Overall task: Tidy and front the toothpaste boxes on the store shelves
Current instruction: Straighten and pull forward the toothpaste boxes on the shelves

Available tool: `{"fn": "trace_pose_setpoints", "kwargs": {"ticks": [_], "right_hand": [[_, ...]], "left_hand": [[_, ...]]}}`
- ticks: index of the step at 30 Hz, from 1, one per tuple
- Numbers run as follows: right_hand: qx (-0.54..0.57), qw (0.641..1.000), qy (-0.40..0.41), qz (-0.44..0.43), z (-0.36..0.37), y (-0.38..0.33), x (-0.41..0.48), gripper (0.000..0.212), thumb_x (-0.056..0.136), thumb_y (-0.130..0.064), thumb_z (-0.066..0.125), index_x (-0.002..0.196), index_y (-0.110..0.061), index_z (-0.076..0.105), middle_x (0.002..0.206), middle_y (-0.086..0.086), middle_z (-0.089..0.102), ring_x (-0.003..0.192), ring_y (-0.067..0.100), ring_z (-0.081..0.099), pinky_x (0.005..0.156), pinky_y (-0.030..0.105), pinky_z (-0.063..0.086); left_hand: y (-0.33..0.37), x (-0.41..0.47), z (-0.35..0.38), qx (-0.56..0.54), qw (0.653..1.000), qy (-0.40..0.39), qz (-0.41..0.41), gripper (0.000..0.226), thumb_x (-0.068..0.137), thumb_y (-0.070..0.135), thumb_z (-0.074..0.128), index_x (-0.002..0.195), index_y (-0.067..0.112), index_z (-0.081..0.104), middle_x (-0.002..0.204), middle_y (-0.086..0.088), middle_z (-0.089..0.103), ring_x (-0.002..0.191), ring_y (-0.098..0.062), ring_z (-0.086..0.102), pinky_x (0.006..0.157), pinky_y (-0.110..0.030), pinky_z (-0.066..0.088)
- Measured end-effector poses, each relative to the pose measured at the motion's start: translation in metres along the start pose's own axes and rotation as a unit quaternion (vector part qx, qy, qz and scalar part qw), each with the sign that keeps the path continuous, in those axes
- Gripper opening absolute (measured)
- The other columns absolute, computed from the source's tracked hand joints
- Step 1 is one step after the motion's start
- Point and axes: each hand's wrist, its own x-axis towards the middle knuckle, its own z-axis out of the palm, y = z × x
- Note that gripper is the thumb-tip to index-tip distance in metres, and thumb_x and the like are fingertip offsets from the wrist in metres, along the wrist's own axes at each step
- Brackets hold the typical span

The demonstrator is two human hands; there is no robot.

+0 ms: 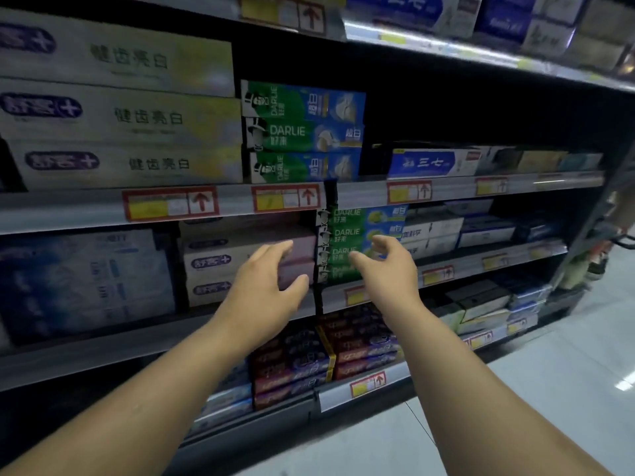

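Toothpaste boxes [347, 231]: green, stacked four high, labels forward | shelf [470, 267]: holds them beside pink boxes [302, 240] | left hand [264, 280], right hand [388, 269]: fingers spread, apparently touching nothing.

Seemingly open gap [474, 111] above blue box [426, 163]

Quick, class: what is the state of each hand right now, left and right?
Left hand: open, holding nothing, in front of the pink boxes.
Right hand: open, fingers loosely curled, holding nothing, in front of the green boxes.
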Motion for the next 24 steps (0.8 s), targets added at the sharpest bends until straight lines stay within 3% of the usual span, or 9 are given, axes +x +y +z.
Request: {"fn": "trace_pose_setpoints", "kwargs": {"ticks": [3,8,10,13,15,17,20,22,24], "right_hand": [[0.045,0.997,0.053,0.031,-0.003,0.021,0.034,0.053,0.095,-0.027,0.07,0.144,-0.02,0.053,0.142,-0.004,0.056,0.12,0.014,0.054,0.094,0.032,0.044],[0.083,0.988,0.114,0.07,-0.009,0.066,0.072,0.051,0.097,-0.025,0.068,0.146,-0.022,0.052,0.142,-0.003,0.057,0.119,0.014,0.056,0.095,0.035,0.048],[0.078,0.988,0.114,0.07,-0.011,0.076,0.083,0.052,0.098,-0.026,0.066,0.148,-0.022,0.05,0.143,-0.003,0.056,0.117,0.014,0.054,0.094,0.033,0.046],[0.085,0.988,0.112,0.065,-0.012,0.087,0.096,0.053,0.098,-0.026,0.065,0.148,-0.025,0.05,0.145,-0.004,0.055,0.129,0.017,0.053,0.106,0.04,0.046],[0.09,0.989,0.103,0.061,-0.007,0.092,0.101,0.051,0.097,-0.023,0.063,0.147,-0.025,0.052,0.144,-0.004,0.056,0.131,0.016,0.052,0.11,0.044,0.045],[0.095,0.989,0.091,0.059,-0.001,0.095,0.103,0.05,0.096,-0.02,0.061,0.146,-0.024,0.053,0.142,-0.005,0.057,0.13,0.014,0.053,0.111,0.044,0.044],[0.11,0.988,0.09,0.058,0.006,0.097,0.106,0.048,0.095,-0.02,0.06,0.142,-0.024,0.055,0.136,-0.005,0.06,0.124,0.015,0.056,0.108,0.045,0.047],[0.124,0.985,0.098,0.067,0.006,0.097,0.108,0.045,0.095,-0.02,0.06,0.139,-0.025,0.057,0.132,-0.005,0.061,0.12,0.017,0.058,0.104,0.044,0.049],[0.134,0.983,0.102,0.073,0.007,0.097,0.111,0.041,0.095,-0.019,0.06,0.135,-0.025,0.06,0.129,-0.003,0.063,0.115,0.019,0.06,0.097,0.042,0.051]], "left_hand": [[-0.004,0.026,0.027,-0.053,0.998,0.01,-0.04,0.063,0.097,0.033,0.063,0.155,0.024,0.037,0.152,0.006,0.043,0.138,-0.014,0.044,0.116,-0.041,0.039],[-0.005,0.06,0.07,-0.042,0.99,0.013,-0.133,0.071,0.096,0.041,0.062,0.157,0.018,0.033,0.152,-0.001,0.046,0.131,-0.023,0.053,0.108,-0.043,0.046],[-0.002,0.065,0.083,-0.037,0.985,0.006,-0.166,0.073,0.098,0.041,0.061,0.158,0.015,0.029,0.142,0.001,0.052,0.104,-0.011,0.062,0.092,-0.036,0.048],[0.001,0.068,0.097,-0.039,0.981,0.009,-0.188,0.047,0.099,0.035,0.061,0.141,0.02,0.044,0.095,0.016,0.044,0.066,-0.003,0.042,0.07,-0.031,0.036],[0.006,0.071,0.1,-0.049,0.979,0.016,-0.195,0.021,0.098,0.034,0.062,0.107,0.03,0.043,0.086,0.015,0.039,0.066,-0.005,0.039,0.062,-0.032,0.035],[0.007,0.074,0.102,-0.072,0.979,0.032,-0.186,0.023,0.097,0.033,0.062,0.091,0.038,0.041,0.08,0.013,0.046,0.059,-0.004,0.042,0.057,-0.028,0.038],[0.006,0.076,0.104,-0.072,0.979,0.048,-0.182,0.017,0.096,0.034,0.063,0.104,0.042,0.05,0.076,0.012,0.056,0.055,-0.003,0.052,0.055,-0.022,0.042],[0.005,0.078,0.107,-0.076,0.981,0.048,-0.174,0.019,0.097,0.03,0.063,0.098,0.045,0.054,0.078,0.023,0.061,0.062,0.016,0.055,0.054,-0.003,0.04],[0.003,0.079,0.109,-0.084,0.98,0.047,-0.174,0.023,0.097,0.027,0.063,0.102,0.048,0.057,0.079,0.037,0.06,0.067,0.031,0.047,0.057,0.001,0.038]]}}
